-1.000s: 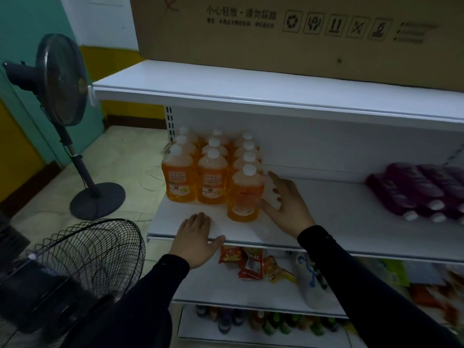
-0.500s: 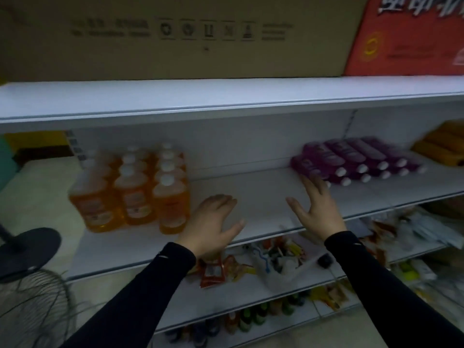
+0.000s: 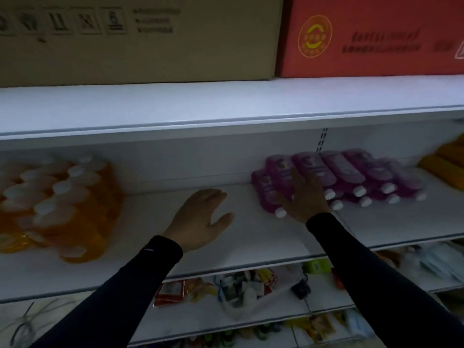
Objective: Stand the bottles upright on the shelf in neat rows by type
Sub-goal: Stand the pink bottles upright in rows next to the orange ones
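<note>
Reaching over white shelf [image 3: 251,237]: left hand [image 3: 200,219] hovers, fingers loose, holding nothing. Right hand [image 3: 305,197] spread flat, fingers over purple bottles [image 3: 339,172] lying on sides. Orange bottles [image 3: 62,202] upright in rows far left, blurred.

Orange bottles [image 3: 72,207] with white caps; purple bottles [image 3: 334,172] with white caps and paler labels. White shelf [image 3: 251,237]. Black sleeves [image 3: 376,277]. Plain tan carton [image 3: 140,38] printed with dark symbols; red carton [image 3: 371,36] bearing a yellow round emblem. Yellow-orange bottles [image 3: 447,164] far right.
</note>
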Demonstrator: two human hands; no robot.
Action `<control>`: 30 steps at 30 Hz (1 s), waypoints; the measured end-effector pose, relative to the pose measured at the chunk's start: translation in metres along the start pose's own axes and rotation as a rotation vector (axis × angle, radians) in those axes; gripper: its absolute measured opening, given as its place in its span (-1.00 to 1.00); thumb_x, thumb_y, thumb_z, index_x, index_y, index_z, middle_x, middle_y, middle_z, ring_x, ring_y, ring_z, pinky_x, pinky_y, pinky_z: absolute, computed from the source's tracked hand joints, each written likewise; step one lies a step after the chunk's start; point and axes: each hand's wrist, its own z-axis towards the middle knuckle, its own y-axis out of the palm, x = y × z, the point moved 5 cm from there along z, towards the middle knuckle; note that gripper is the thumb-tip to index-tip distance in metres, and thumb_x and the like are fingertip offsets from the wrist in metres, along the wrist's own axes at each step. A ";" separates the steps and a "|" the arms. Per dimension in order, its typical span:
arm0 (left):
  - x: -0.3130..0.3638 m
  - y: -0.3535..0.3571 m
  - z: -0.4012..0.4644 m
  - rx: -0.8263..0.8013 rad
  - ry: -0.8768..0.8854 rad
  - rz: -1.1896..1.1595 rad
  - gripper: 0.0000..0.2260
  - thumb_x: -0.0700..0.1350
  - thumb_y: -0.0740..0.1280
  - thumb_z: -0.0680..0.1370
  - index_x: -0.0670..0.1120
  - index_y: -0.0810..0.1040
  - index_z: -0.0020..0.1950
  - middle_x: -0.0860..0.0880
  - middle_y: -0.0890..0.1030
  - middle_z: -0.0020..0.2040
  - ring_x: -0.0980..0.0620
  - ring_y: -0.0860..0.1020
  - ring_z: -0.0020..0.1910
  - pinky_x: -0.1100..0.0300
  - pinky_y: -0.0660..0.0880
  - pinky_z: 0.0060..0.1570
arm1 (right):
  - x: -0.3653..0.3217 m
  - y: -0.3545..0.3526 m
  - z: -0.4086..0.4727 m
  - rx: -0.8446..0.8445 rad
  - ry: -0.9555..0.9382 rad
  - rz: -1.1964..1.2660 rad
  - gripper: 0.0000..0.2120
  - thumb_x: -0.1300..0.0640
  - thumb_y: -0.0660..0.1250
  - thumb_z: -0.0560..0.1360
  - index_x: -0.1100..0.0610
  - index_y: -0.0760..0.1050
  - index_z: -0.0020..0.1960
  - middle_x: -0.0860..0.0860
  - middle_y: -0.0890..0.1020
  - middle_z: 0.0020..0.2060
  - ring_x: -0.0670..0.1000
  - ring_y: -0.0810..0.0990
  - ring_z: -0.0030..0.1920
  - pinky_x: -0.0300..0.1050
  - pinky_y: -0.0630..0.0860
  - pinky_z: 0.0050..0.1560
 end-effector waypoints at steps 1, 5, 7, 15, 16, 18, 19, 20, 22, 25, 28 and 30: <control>0.002 0.003 0.004 -0.005 -0.024 0.002 -0.39 0.28 0.11 0.57 0.00 0.22 0.54 0.05 0.21 0.54 0.09 0.12 0.51 0.30 -0.05 0.40 | 0.000 0.006 0.008 -0.023 -0.026 -0.050 -0.19 -0.26 0.34 0.44 0.17 0.21 0.51 0.30 0.29 0.44 0.26 0.23 0.45 0.13 0.11 0.45; 0.005 0.011 0.016 -0.025 -0.094 0.012 -0.39 0.29 0.11 0.57 0.02 0.20 0.55 0.06 0.20 0.54 0.08 0.11 0.52 0.21 0.01 0.47 | 0.000 0.019 0.014 0.002 -0.055 0.005 -0.37 -0.09 0.45 0.41 0.23 0.45 0.35 0.37 0.42 0.30 0.31 0.35 0.35 0.18 0.13 0.42; 0.009 0.013 0.023 -0.023 -0.090 0.037 -0.41 0.25 0.13 0.58 0.00 0.22 0.54 0.04 0.22 0.54 0.07 0.14 0.51 0.19 0.05 0.47 | 0.000 0.017 0.008 0.044 -0.095 0.105 -0.45 0.01 0.54 0.34 0.25 0.55 0.23 0.39 0.50 0.18 0.35 0.44 0.24 0.20 0.27 0.33; 0.037 0.021 0.050 0.053 0.027 -0.032 -0.43 0.10 0.32 0.56 -0.08 0.28 0.51 -0.08 0.34 0.47 0.01 0.28 0.43 0.29 0.13 0.37 | -0.013 -0.046 -0.009 0.112 -0.147 0.471 -0.64 0.13 0.58 0.29 0.13 0.65 0.06 0.09 0.64 0.01 -0.02 0.45 0.13 -0.63 0.09 0.16; 0.040 0.023 0.053 0.046 0.030 -0.068 -0.39 0.10 0.34 0.55 -0.07 0.25 0.52 -0.08 0.32 0.48 0.00 0.27 0.44 0.28 0.14 0.38 | -0.017 -0.057 -0.007 0.127 -0.175 0.457 -0.70 0.12 0.58 0.29 0.10 0.66 0.00 0.05 0.66 -0.07 -0.08 0.43 0.03 -0.67 0.07 0.08; 0.042 0.028 0.058 0.040 0.011 -0.164 -0.30 0.09 0.40 0.51 -0.05 0.18 0.55 -0.08 0.27 0.49 -0.01 0.24 0.45 0.27 0.15 0.38 | -0.031 -0.072 -0.002 0.036 -0.177 0.470 -0.72 0.01 0.57 0.29 0.01 0.63 -0.03 -0.06 0.62 -0.11 -0.18 0.43 -0.08 -0.67 0.15 -0.04; 0.042 0.030 0.059 0.048 -0.001 -0.219 -0.28 0.07 0.43 0.48 -0.04 0.19 0.54 -0.08 0.30 0.46 -0.01 0.26 0.43 0.27 0.17 0.37 | -0.039 -0.074 -0.001 -0.048 -0.180 0.491 -0.71 -0.05 0.56 0.29 -0.06 0.61 -0.02 -0.11 0.60 -0.09 -0.20 0.46 -0.10 -0.65 0.21 -0.09; 0.040 0.032 0.060 0.059 -0.005 -0.277 -0.31 0.06 0.46 0.46 -0.03 0.25 0.52 -0.06 0.36 0.42 -0.02 0.32 0.39 0.25 0.23 0.34 | -0.050 -0.073 -0.001 -0.129 -0.191 0.511 -0.70 -0.09 0.55 0.29 -0.10 0.60 -0.02 -0.14 0.61 -0.06 -0.22 0.51 -0.09 -0.63 0.26 -0.12; 0.028 0.037 0.057 0.040 -0.035 -0.408 -0.48 0.04 0.48 0.45 0.03 0.42 0.36 0.01 0.51 0.28 0.01 0.48 0.24 0.16 0.41 0.22 | -0.071 -0.068 -0.002 -0.249 -0.209 0.545 -0.67 -0.15 0.53 0.28 -0.10 0.60 0.00 -0.15 0.63 -0.03 -0.22 0.57 -0.04 -0.53 0.36 -0.10; -0.001 0.044 0.038 -0.007 -0.186 -0.691 -0.56 0.08 0.53 0.35 0.11 0.46 0.16 0.11 0.60 0.15 0.07 0.57 0.12 0.08 0.50 0.14 | -0.099 -0.058 0.005 -0.274 -0.200 0.629 -0.63 -0.21 0.48 0.32 -0.11 0.55 0.05 -0.22 0.59 0.02 -0.27 0.54 0.02 -0.47 0.39 -0.04; -0.021 0.046 0.022 0.029 -0.216 -0.951 -0.55 0.05 0.54 0.32 0.06 0.54 0.17 0.05 0.65 0.10 0.06 0.61 0.09 0.07 0.52 0.16 | -0.118 -0.033 0.007 -0.359 -0.158 0.782 -0.60 -0.09 0.48 0.39 -0.15 0.44 0.18 -0.19 0.56 0.05 -0.38 0.53 -0.04 -0.56 0.39 -0.12; -0.028 0.044 0.017 0.038 -0.200 -1.016 -0.68 -0.04 0.53 0.38 0.07 0.60 0.10 0.04 0.68 0.04 0.10 0.63 0.03 0.24 0.53 0.05 | -0.126 -0.005 0.000 -0.477 -0.168 0.840 -0.48 0.07 0.54 0.36 -0.15 0.38 0.21 -0.21 0.55 0.07 -0.40 0.56 -0.08 -0.51 0.44 -0.13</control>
